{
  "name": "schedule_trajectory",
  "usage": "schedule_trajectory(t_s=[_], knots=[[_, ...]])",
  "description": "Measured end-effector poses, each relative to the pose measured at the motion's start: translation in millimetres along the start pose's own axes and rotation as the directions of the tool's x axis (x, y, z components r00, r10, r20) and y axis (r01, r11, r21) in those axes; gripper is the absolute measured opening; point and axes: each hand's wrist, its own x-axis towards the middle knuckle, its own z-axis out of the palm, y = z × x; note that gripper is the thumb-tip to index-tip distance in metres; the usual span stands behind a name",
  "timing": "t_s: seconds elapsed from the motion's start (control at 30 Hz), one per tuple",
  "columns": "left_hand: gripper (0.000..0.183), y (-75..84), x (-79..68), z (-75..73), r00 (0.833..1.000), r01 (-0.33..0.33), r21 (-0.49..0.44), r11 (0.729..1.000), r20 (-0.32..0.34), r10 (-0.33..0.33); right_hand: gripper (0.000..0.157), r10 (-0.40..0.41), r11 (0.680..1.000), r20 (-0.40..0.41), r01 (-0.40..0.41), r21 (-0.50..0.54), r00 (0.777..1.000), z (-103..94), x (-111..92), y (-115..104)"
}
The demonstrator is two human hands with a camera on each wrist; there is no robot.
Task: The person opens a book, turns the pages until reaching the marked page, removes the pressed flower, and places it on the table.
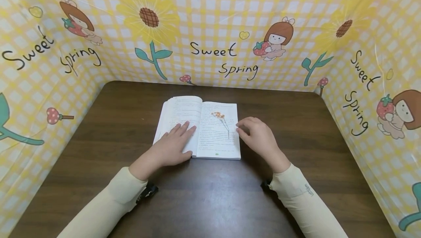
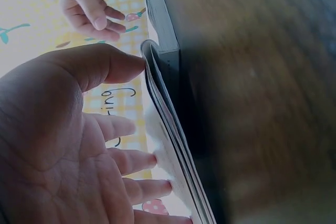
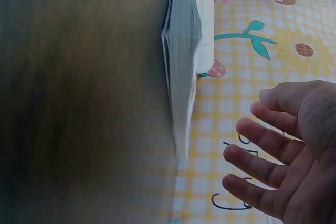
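Note:
An open book [image 1: 213,148] with printed pages lies on the table. Spread over its left page, my left hand [image 1: 171,146] presses the paper with straight fingers, its thumb near the lower middle of the book. A small orange flower sprig with thin stems [image 1: 218,115] shows on the right page; I cannot tell whether it is real or printed. My right hand [image 1: 258,135] hovers beside the book's right edge. In the right wrist view the right hand [image 3: 283,150] has loosely bent fingers, holds nothing and is apart from the thick page block [image 3: 181,66].
The dark brown wooden table [image 1: 210,194] extends around the book. A yellow checked cloth [image 1: 210,22] with sunflowers and cartoon girls walls it at the back and both sides. Dark straps [image 1: 148,191] show at the sleeve cuffs.

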Motion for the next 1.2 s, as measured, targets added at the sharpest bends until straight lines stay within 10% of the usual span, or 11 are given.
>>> schedule_trajectory(t_s=[0.53,1.2], knots=[[0.08,-7.0,-3.7,-0.8,0.999,-0.036,-0.001,0.999,-0.03,0.036,0.018,0.223,0.961,0.098,-0.235,0.144,0.97,28.8,2,-9],[0.082,-10.4,-1.1,6.8,1.0,-0.006,0.023,1.0,0.005,0.005,0.02,0.115,0.98,-0.087,-0.099,0.173,0.99,62.1,-9,8]])
